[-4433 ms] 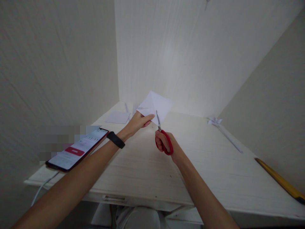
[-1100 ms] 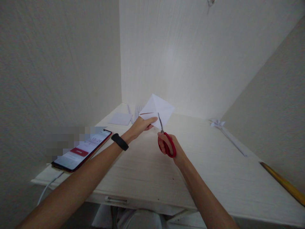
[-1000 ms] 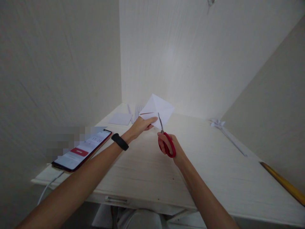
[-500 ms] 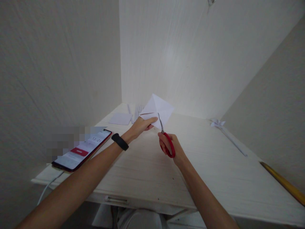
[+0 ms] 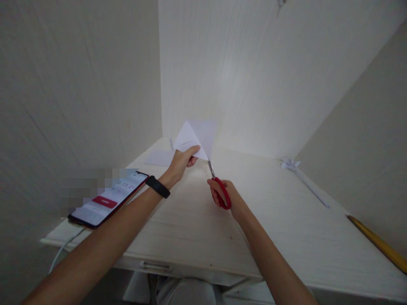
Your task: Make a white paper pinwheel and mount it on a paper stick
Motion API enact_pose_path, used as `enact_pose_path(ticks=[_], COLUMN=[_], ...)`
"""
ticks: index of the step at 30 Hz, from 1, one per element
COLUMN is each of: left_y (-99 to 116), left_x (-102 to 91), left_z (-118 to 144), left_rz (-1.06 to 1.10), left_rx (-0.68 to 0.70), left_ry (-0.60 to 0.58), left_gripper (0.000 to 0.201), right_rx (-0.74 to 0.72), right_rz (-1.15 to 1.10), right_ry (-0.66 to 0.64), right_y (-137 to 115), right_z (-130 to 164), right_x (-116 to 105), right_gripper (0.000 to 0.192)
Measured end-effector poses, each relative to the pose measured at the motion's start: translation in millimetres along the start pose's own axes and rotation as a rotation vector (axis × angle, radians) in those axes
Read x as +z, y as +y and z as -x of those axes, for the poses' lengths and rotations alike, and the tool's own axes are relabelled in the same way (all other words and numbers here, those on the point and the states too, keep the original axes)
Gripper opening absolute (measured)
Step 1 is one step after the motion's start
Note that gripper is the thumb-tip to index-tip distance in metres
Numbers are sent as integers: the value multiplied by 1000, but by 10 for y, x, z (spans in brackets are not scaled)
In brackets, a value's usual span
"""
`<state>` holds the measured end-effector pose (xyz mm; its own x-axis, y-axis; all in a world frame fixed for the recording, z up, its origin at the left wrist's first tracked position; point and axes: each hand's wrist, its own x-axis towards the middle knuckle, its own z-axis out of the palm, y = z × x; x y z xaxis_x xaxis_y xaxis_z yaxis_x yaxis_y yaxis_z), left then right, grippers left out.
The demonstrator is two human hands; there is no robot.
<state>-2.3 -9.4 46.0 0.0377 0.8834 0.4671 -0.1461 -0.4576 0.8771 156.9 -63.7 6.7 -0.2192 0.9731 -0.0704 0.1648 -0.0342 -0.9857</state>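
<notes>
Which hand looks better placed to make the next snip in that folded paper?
The right hand, probably: it grips the red scissors, whose blades point at the lower corner of the folded white paper. The left hand is taken up pinching that paper above the desk.

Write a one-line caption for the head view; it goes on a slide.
Left hand holds folded white paper as right hand brings red scissors to its corner.

The left hand (image 5: 182, 162) holds up a white paper (image 5: 197, 135), and the right hand (image 5: 226, 195) holds red scissors (image 5: 219, 190) at its five o'clock corner.
</notes>
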Motion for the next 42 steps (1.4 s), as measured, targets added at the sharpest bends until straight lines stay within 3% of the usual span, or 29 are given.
enact_pose_path(ticks=[5,10,14,22,26,32,39,42], left_y=[-30,-31,-39,-97,-104,-100,-172,-169], left_x=[-11,-33,-51,-42,-23,-3,-10,-2], left_z=[-3,37,48,16,-6,-31,0,8], left_rz=[22,-99,-155,-168,-148,-66,-40,-5], left_rx=[-60,-131,-146,-166,-219,-170,-331,-346], left_ry=[-74,-388,-518,-505,-389,-239,-399,-358], left_gripper=[26,17,11,8,14,30,31,26], right_rx=[-52,-223,-279,-243,-246,-227,-321,-353], right_rz=[-249,-529,-596,-443,-384,-325,-288,-277], right_ry=[189,463,518,447,476,469,588,591], right_y=[29,-20,-55,-46,-64,-64,-66,-71], right_z=[-47,-56,-53,-30,-26,-35,-29,-20], right_x=[-56,-134,-183,-179,-155,-126,-114,-105], right_gripper=[48,46,45,26,25,27,23,22])
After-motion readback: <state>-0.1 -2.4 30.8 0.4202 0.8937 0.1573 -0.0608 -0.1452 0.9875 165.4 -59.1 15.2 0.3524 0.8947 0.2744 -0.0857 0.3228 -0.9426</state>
